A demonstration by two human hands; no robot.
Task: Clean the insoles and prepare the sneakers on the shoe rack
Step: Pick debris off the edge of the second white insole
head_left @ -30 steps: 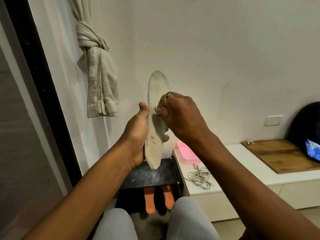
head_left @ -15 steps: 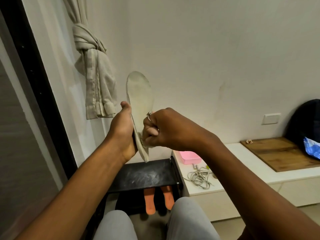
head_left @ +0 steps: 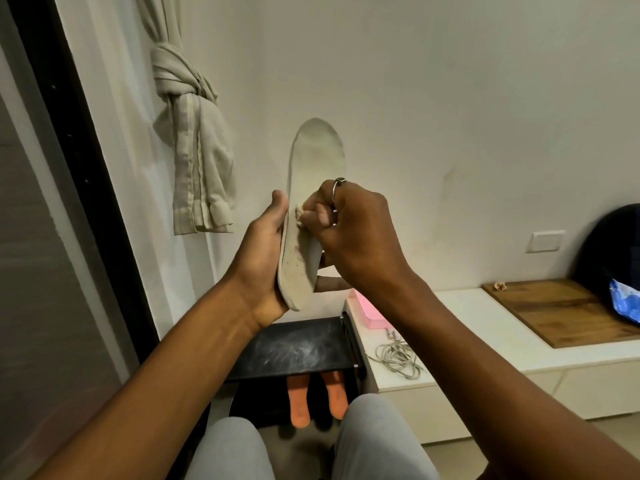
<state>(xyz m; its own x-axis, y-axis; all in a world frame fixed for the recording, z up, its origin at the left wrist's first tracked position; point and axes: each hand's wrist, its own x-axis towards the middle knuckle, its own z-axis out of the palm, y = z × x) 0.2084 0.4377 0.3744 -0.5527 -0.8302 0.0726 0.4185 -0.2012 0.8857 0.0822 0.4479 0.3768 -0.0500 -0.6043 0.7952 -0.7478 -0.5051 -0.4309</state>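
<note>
While holding insole (head_left: 299,265) upright above the rack (head_left: 294,351) in curled left hand (head_left: 259,268), pinches a small wad (head_left: 298,213) against its middle with right hand (head_left: 360,237), fingers (head_left: 320,216) bunched. Looks pale, speckled reddish near the heel.

Dim, warm, diffuse indoor light. Soft shadow beside knotted curtain (head_left: 194,150), upper left. Left edge darkest. Detail slightly soft; wide-angle bending toward frame edges.

Three insoles (head_left: 318,150) (head_left: 298,400) (head_left: 338,396), two hands (head_left: 261,261) (head_left: 362,237), one cloth (head_left: 298,213)
</note>
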